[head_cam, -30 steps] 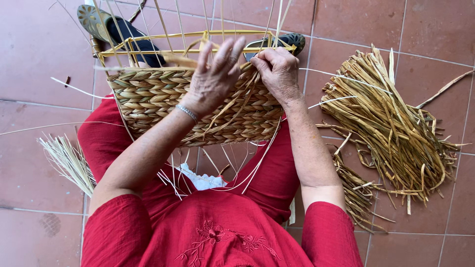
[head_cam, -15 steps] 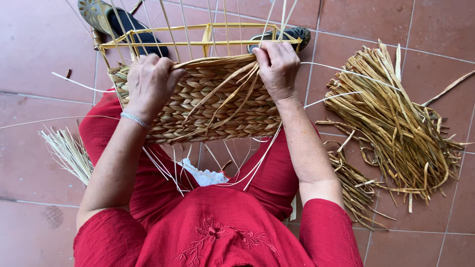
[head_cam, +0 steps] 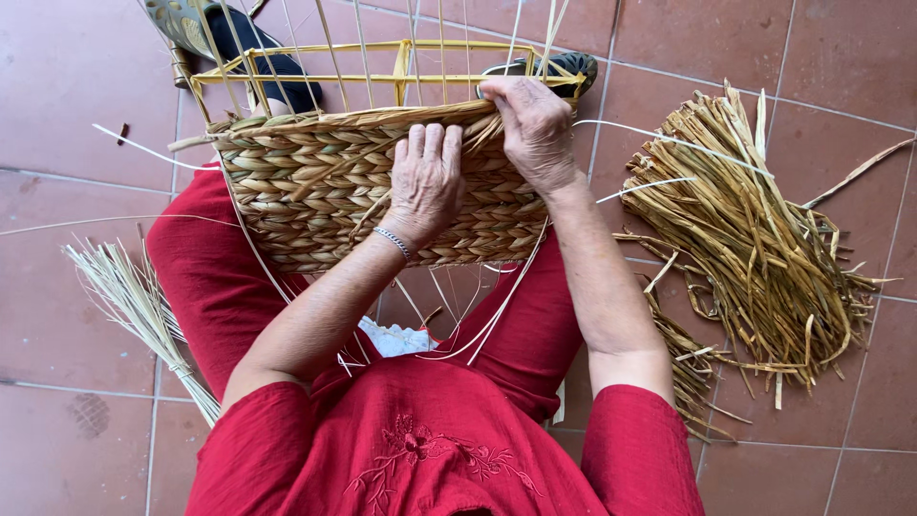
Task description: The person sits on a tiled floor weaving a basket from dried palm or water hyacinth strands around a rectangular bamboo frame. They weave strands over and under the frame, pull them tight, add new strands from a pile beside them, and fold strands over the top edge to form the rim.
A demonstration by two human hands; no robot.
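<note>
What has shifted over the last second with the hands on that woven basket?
The left hand slid from the basket's left top edge toward the middle and now lies flat on the woven side. The right hand still grips the strands at the top rim. The yellow frame and straw pile stayed put.

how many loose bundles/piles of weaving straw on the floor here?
2. A big pile of golden straw lies on the tiles at the person's right; a thinner pale bundle lies at their left, beside the red-clad leg. More may be hidden under the basket.
</note>
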